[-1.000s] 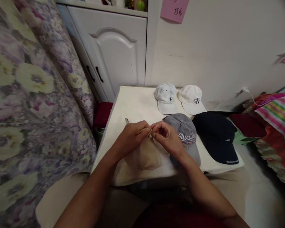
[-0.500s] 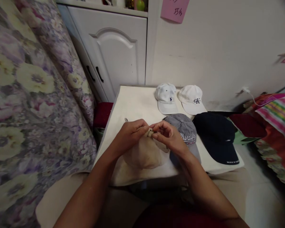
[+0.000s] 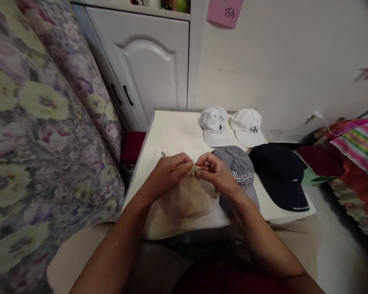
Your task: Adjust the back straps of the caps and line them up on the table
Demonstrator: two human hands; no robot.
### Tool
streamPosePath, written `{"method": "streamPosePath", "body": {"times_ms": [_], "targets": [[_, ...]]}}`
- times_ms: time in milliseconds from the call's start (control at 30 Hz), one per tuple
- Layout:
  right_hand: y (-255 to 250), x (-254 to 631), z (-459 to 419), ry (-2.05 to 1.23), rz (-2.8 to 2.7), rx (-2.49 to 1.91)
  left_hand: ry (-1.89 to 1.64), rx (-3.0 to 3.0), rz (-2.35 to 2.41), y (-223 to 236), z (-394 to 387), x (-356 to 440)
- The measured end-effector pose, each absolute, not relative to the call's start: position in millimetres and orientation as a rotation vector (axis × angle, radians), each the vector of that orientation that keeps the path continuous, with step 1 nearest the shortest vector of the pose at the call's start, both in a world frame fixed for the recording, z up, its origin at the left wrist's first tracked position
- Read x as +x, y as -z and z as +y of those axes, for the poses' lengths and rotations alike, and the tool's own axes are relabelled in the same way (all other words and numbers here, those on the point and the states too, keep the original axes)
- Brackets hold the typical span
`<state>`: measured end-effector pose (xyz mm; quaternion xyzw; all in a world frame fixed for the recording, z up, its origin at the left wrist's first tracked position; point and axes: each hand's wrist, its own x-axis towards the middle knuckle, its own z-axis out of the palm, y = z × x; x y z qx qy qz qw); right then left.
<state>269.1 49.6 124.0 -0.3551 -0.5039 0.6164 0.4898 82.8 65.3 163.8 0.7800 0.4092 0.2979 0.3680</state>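
A tan cap (image 3: 188, 200) lies at the front of the table, partly under my forearms. Above it, my left hand (image 3: 173, 167) pinches one side of the cap's back strap (image 3: 194, 169). My right hand (image 3: 213, 171) grips the strap's other side between thumb and fingers. The fingertips of both hands almost meet at the small buckle area, whose details are too small to make out. Close beside my right hand sits a grey cap (image 3: 237, 163) with white lettering; my right wrist covers part of it.
Two white caps, one with a small logo (image 3: 215, 126) and one with "CK" letters (image 3: 247, 127), stand at the back of the cream-topped table (image 3: 171, 128). A dark navy cap (image 3: 277, 175) rests at the right edge. A floral curtain (image 3: 49, 143) hangs at left.
The strap between my fingers has shifted: its end now sticks out more thinly at the buckle. My right fingers have moved slightly; the other caps stay in place.
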Motion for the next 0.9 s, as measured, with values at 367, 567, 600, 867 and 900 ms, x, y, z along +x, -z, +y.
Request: {"method": "streamPosePath", "body": {"times_ms": [367, 567, 600, 867, 900], "targets": [[-128.2, 273.1, 51.6, -1.607, -1.262, -0.816, -0.795, 1.986, 1.084, -164.2, 64.6, 84.4], [-128.8, 270.2, 51.9, -1.56, -1.315, -0.848, -0.8, 1.986, 1.071, -164.0, 64.1, 85.5], [-129.3, 269.9, 51.8, -1.56, -1.32, -0.851, -0.801, 1.986, 1.073, -164.2, 63.9, 85.5], [-129.2, 267.0, 52.8, -1.531, -1.311, -0.862, -0.782, 1.996, 1.061, -164.7, 63.9, 83.7], [-129.1, 268.3, 52.6, -1.531, -1.31, -0.866, -0.786, 1.984, 1.064, -164.6, 64.8, 82.3]]}}
